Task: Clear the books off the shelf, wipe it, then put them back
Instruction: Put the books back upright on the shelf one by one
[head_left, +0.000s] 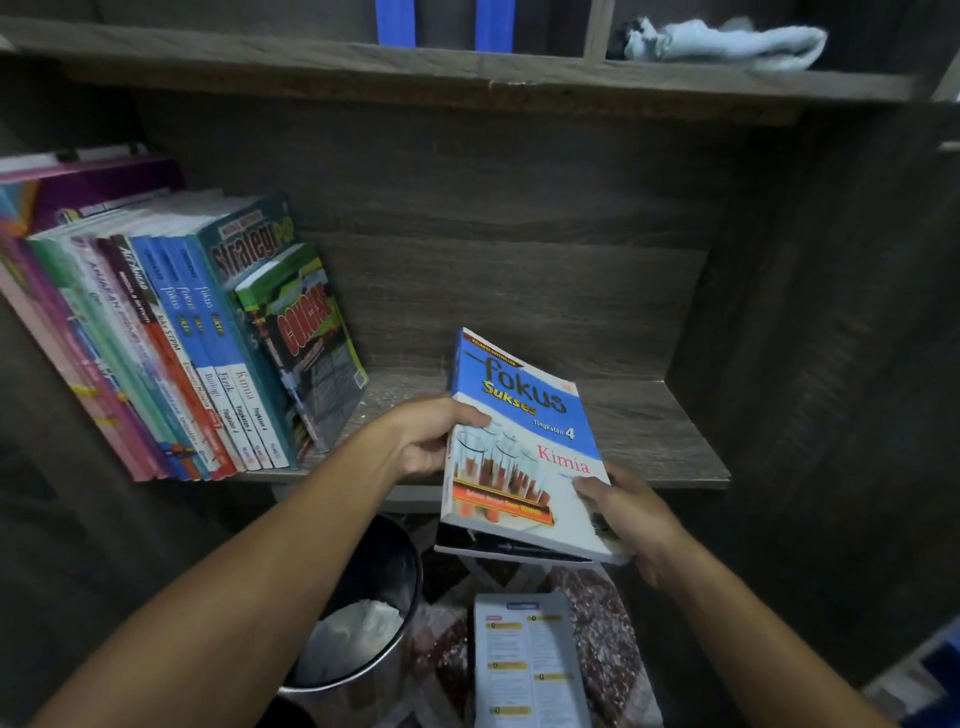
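Kimia book (524, 436) cover-up, long axis toward shelf (649, 431); left hand (434, 439) grip on spine, right hand (631, 514) on near corner

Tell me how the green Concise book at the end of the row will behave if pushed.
The green Concise book stands against the row of books, unsupported on its right, so a rightward push would probably topple it flat. It looks like a thin paperback: likely light and somewhat bendy.

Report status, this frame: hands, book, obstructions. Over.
Left hand and right hand both grip the Kimia book, second book beneath. Held in front of the shelf. Row of books leans at shelf's left; nothing between book and shelf.
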